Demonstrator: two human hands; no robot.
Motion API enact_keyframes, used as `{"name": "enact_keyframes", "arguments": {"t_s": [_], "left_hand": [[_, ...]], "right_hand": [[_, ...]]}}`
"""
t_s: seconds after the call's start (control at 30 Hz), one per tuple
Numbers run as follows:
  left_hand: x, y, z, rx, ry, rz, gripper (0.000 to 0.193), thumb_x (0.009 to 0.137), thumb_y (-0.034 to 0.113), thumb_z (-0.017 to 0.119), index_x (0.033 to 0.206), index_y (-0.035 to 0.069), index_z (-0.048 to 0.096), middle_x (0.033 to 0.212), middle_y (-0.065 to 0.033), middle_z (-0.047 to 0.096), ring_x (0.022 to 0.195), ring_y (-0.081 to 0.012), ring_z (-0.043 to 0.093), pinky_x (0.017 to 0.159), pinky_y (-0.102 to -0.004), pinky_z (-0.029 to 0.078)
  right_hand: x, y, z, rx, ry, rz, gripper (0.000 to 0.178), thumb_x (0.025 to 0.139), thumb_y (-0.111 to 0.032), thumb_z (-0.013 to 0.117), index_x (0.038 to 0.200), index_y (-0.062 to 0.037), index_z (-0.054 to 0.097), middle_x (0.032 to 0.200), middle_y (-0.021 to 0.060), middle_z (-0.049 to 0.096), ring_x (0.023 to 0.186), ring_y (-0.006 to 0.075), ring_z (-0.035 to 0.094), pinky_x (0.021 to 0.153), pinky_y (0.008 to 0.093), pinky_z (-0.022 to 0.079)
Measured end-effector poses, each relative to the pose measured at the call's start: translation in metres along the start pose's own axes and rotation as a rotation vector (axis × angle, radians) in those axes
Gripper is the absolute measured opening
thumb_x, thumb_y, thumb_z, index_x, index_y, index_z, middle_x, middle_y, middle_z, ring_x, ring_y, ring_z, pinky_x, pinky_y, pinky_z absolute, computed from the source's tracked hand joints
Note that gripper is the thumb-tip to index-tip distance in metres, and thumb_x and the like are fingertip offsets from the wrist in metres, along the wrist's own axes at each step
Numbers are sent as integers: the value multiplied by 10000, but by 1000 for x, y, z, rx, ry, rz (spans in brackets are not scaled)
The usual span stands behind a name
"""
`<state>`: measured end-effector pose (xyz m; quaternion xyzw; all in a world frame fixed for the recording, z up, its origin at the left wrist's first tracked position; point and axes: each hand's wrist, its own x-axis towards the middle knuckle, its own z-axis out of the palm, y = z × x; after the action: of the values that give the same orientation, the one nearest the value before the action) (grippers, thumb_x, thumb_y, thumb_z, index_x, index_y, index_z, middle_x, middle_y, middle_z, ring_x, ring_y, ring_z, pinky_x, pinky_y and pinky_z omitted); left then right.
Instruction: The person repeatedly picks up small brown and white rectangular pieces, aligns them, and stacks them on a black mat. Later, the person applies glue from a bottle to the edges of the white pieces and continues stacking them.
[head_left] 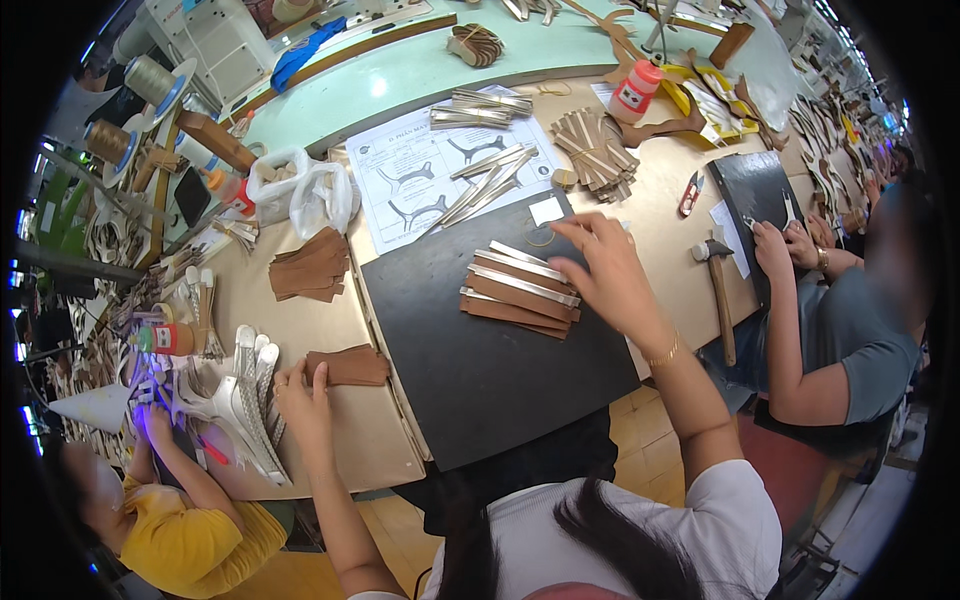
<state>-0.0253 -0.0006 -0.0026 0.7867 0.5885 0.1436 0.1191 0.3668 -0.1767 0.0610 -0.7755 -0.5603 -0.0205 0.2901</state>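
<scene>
A person's hands work at two groups of strips on a cluttered tabletop (pixel 370 440).
The left hand (pixel 305 395) is at the near-left end of a small brown stack (pixel 350 367), its thumb against the strips; whether that grip is closed on them, one cannot tell. The right hand (pixel 605 265) has its grip open, thumb and forefinger apart, over the upper right end of a fanned row of brown and shiny strips (pixel 520 290) lying on a black mat (pixel 480 390). A thin rubber band (pixel 540 238) lies near the right fingertips. Another brown pile (pixel 308 265) sits left of the mat, and loose shiny strips (pixel 487 187) lie on a printed sheet (pixel 385 180) beyond it. To the right rests a hammer (pixel 721 300), with red snips (pixel 690 194) farther up.
</scene>
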Motion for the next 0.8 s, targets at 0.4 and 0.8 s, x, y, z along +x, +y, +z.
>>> {"name": "enact_keyframes", "arguments": {"t_s": [0.4,0.8], "left_hand": [[3,7,6,-218,69,-146,370,830,189,790,1079,-66,690,966,-156,625,861,-289,608,815,-389,506],[5,9,3,-201,66,-202,303,765,144,828,963,-33,684,948,-139,601,851,-297,593,781,-390,492]], "right_hand": [[143,34,128,-251,-41,-418,90,813,-172,677,786,-98,722,877,59,653,873,241,637,756,373,501],[183,6,122,46,-110,-113,169,878,-123,628,986,-49,734,993,131,710,936,313,678,833,420,526]]}}
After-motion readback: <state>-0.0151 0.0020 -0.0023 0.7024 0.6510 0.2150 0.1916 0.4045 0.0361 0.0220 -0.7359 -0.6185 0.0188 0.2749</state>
